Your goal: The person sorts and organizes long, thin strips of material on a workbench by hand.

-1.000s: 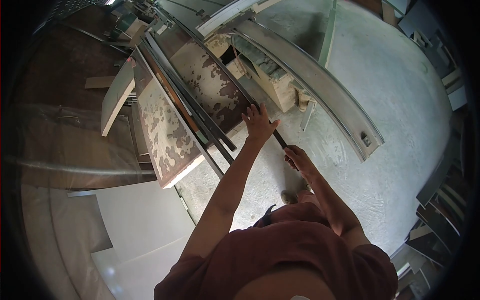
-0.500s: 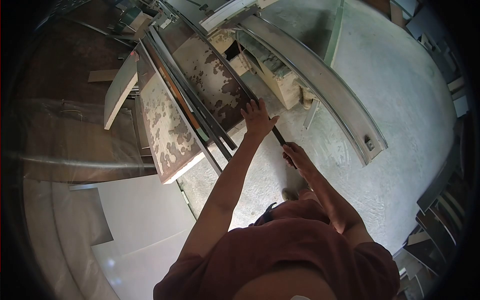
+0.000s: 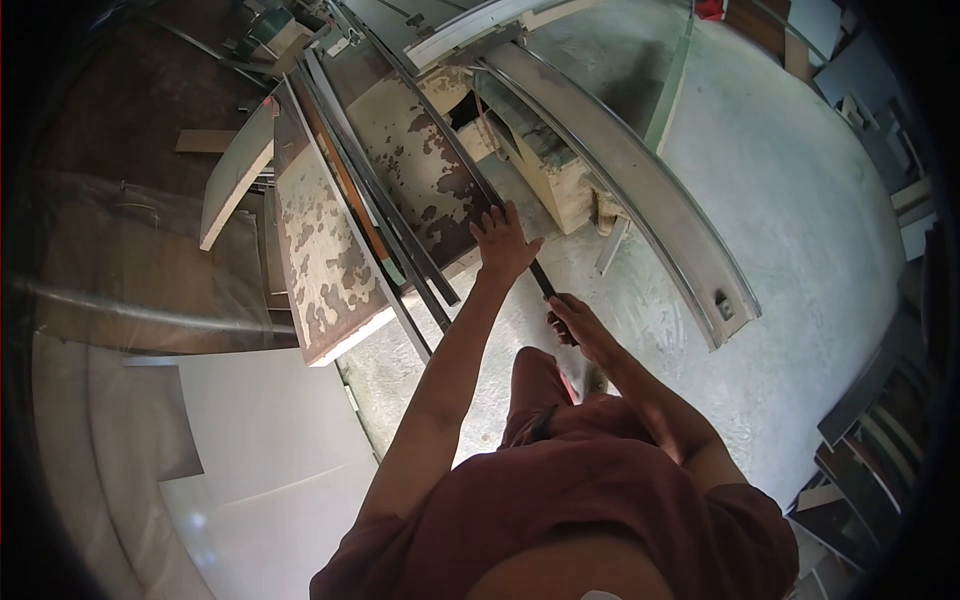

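A long dark strip runs along the right edge of the worn, patchy tabletop and sticks out past its near end. My left hand lies on the strip near that end, fingers spread. My right hand is closed round the strip's near end, its fingers wrapped underneath. Left of my hands, more long dark strips and an orange-brown strip lie lengthwise on the table.
Right of the table, a long metal rail slopes down over the pale floor. White panels are at the lower left, beside plastic sheeting. Stacked offcuts line the right side. A knee shows below my hands.
Both hands and the strip appear slightly further left in view, the right hand also lower. A knee has come into view below them. The whole scene has shifted a little.
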`<state>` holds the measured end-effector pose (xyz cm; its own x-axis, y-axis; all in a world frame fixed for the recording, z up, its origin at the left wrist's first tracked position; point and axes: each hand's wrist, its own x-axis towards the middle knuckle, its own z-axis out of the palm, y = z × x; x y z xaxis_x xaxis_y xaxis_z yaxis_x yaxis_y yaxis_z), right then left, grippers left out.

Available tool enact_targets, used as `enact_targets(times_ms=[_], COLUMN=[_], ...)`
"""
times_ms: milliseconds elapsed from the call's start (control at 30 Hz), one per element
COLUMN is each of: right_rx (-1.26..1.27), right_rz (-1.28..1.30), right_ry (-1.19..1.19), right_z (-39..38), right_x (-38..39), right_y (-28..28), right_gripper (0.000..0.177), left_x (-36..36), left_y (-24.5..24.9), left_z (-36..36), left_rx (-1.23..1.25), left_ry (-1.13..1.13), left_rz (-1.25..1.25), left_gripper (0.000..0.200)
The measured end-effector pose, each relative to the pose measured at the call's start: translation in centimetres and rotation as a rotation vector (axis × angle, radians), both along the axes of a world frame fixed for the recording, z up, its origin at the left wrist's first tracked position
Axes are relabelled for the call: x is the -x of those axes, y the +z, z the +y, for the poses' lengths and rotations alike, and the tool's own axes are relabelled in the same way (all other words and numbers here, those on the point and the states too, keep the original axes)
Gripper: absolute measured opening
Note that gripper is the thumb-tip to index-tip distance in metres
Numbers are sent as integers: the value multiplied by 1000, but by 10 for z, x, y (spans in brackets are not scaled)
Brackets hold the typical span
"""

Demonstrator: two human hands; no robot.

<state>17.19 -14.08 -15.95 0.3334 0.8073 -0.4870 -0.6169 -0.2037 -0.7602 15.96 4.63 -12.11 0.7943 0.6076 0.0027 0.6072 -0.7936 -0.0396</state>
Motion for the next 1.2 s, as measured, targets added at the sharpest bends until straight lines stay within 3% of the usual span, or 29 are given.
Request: enact_targets(times_ms=[367, 1200], right_rx=[-55, -11], right_rz=[116, 9], right_ry=[-5, 23], right_z=[11, 36], right_x=[-4, -16], right_y=[1, -2], right_gripper=[32, 44], left_x=[-8, -19], left_y=[5, 2], left_z=[9, 31], left_rx=[21, -18], left_ry=[6, 1], left_rz=[-41, 6], left_gripper=[89, 86])
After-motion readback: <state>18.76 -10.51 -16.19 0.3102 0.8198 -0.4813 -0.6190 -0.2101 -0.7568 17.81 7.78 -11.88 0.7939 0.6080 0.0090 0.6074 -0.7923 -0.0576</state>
